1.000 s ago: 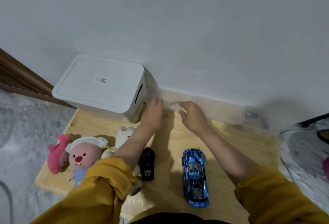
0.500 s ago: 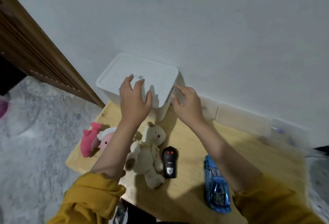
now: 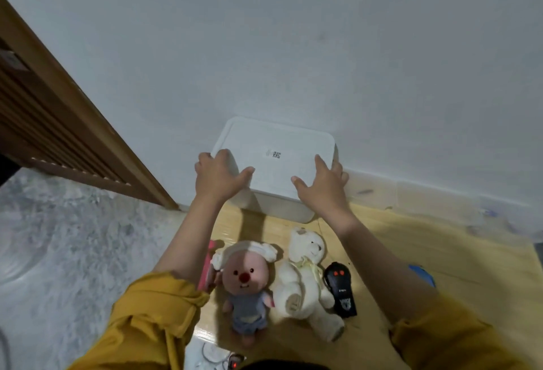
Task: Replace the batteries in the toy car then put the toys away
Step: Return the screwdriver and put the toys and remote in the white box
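A white lidded storage box (image 3: 274, 161) stands against the wall at the back of a wooden board. My left hand (image 3: 216, 178) grips the lid's left edge and my right hand (image 3: 326, 186) grips its right edge, thumbs on top. In front lie a pink-faced plush doll (image 3: 245, 284), a cream teddy bear (image 3: 302, 278) and a black remote control (image 3: 340, 289). Only a blue corner of the toy car (image 3: 423, 274) shows behind my right forearm. A pink plush (image 3: 207, 267) is mostly hidden by my left arm.
The wooden board (image 3: 440, 252) lies on a grey carpet (image 3: 73, 252). A brown slatted door (image 3: 44, 123) stands at the left. Clear flat boxes (image 3: 411, 199) line the wall to the right of the white box.
Both hands left the clear boxes at the wall and moved onto the white box, now holding its lid at both sides. The view swung left, so the car slid behind my right arm.
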`<state>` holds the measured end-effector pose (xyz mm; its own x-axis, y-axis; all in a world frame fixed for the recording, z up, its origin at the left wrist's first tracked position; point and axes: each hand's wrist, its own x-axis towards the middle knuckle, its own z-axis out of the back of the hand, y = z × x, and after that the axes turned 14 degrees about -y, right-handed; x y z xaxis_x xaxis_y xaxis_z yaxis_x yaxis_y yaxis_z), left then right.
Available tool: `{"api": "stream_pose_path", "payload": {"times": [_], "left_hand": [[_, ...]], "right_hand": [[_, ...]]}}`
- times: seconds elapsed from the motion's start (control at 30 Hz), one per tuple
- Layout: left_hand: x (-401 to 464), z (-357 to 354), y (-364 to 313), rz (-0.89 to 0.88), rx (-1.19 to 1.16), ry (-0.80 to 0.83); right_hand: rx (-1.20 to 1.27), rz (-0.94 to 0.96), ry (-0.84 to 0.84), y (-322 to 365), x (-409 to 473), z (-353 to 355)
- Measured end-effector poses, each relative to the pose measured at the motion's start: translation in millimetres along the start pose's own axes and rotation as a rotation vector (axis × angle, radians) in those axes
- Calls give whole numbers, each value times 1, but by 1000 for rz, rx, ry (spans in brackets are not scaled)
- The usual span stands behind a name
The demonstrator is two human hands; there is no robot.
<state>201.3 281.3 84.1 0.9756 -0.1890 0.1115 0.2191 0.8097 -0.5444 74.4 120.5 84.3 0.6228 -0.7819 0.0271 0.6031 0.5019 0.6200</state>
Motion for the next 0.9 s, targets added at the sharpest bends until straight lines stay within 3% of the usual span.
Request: {"api": "stream_pose_path", "payload": {"times": [0.57,0.73,0.9], "left_hand": [[-17,34,-11,-71,-120,-115],[-64,37,-34,-82,-118,-145],[-144,14,-87,-82,-132,-86]], "right_hand": [[32,-27,-102,13,-17,21],[42,5,-101,-18,-35,59],[17,-33,-87,-95,-60,121]]}}
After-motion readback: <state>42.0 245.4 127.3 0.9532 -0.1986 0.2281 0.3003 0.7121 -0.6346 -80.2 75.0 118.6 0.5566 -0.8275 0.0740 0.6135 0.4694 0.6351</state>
